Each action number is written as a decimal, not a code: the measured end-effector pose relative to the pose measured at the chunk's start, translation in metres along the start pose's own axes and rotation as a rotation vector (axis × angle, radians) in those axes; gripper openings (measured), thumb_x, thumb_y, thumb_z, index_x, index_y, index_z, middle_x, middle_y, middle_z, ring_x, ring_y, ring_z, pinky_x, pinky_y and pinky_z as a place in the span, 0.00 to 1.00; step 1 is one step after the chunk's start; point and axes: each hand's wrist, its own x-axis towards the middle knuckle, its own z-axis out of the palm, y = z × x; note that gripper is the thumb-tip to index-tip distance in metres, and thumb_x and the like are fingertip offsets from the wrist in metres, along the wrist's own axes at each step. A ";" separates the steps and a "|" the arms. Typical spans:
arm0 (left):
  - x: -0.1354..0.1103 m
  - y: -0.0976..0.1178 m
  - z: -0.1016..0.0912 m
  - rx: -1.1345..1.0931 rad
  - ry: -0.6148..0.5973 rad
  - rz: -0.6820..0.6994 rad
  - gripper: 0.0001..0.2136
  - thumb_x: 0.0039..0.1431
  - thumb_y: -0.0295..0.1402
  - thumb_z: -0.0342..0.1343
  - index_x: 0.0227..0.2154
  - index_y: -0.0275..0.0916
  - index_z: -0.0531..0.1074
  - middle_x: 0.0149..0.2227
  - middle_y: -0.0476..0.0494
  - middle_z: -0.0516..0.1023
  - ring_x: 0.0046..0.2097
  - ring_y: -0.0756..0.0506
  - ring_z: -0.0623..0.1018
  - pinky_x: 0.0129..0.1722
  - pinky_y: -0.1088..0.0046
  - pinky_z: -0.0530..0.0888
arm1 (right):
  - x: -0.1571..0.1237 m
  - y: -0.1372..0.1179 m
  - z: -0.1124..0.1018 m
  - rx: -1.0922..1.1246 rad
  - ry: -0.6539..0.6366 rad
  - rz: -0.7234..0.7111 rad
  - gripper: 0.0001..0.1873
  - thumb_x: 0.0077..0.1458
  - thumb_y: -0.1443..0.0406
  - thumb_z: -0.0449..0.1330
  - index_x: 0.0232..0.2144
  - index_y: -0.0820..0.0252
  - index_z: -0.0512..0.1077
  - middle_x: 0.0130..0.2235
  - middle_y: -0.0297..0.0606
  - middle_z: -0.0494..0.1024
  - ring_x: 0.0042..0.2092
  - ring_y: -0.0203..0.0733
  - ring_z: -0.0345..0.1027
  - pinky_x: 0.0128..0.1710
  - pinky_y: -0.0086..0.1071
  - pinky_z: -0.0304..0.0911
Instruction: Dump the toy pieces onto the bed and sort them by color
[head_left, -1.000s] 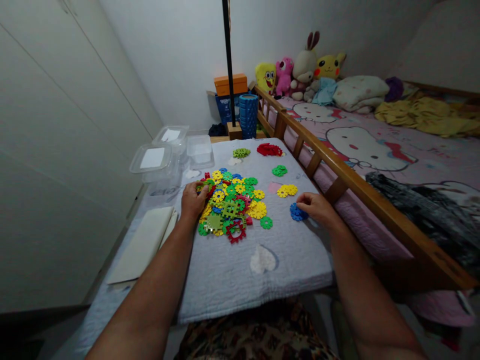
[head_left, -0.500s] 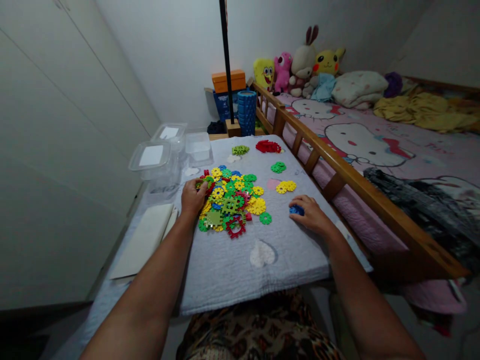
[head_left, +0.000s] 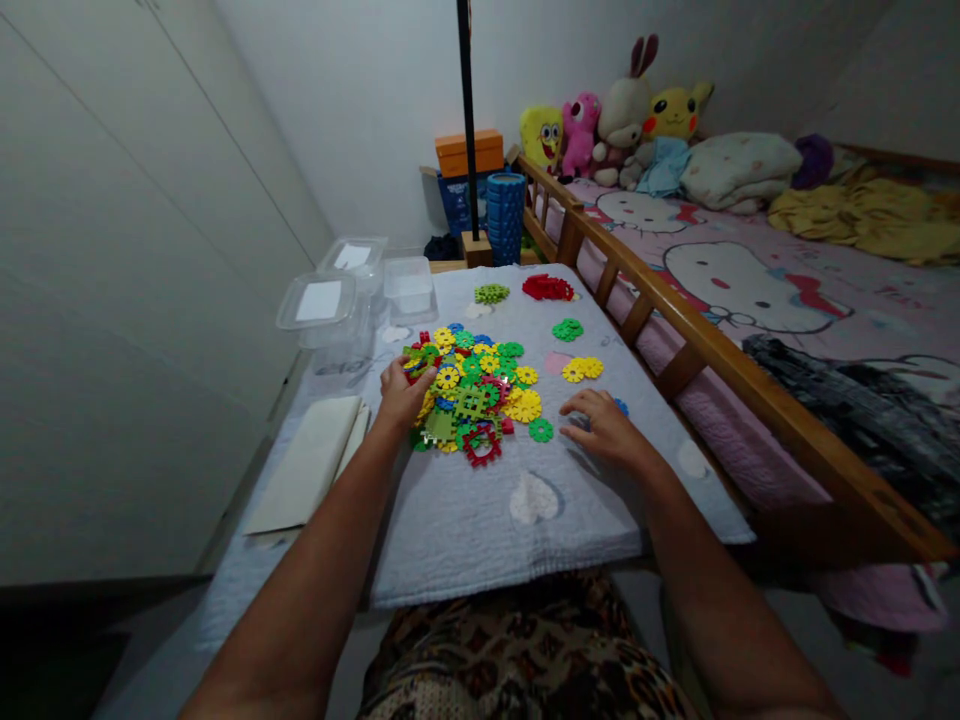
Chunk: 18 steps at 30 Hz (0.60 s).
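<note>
A mixed pile of toothed plastic interlocking pieces [head_left: 472,390], in green, yellow, red and blue, covers the middle of the cloth-topped table. My left hand [head_left: 403,393] is at the pile's left edge, fingers and thumb curled round some olive-green and red pieces [head_left: 421,362]. To the right of the pile, my right hand [head_left: 606,428] hovers with its fingers apart and nothing in them. Just behind it, partly hidden, lies a blue piece [head_left: 621,406]. A single green disc [head_left: 541,430] sits between the pile and my right hand.
Sorted groups lie beyond: yellow discs [head_left: 583,369], green discs [head_left: 568,329], red pieces [head_left: 547,288] and light-green pieces [head_left: 492,293]. Clear plastic boxes [head_left: 319,300] stand at the left, behind a pale folder [head_left: 311,465]. A wooden bed rail [head_left: 637,280] runs along the right.
My right hand has let go of the blue piece and moved left toward the pile, its fingers opening. My left hand stays at the pile's left edge. The view has shifted slightly.
</note>
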 end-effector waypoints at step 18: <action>-0.061 0.005 -0.007 0.121 0.004 0.330 0.26 0.59 0.44 0.58 0.58 0.43 0.64 0.61 0.34 0.64 0.67 0.34 0.63 0.68 0.48 0.59 | 0.059 0.026 -0.021 0.519 0.047 0.251 0.09 0.44 0.59 0.63 0.28 0.58 0.73 0.27 0.32 0.74 0.30 0.39 0.66 0.32 0.31 0.59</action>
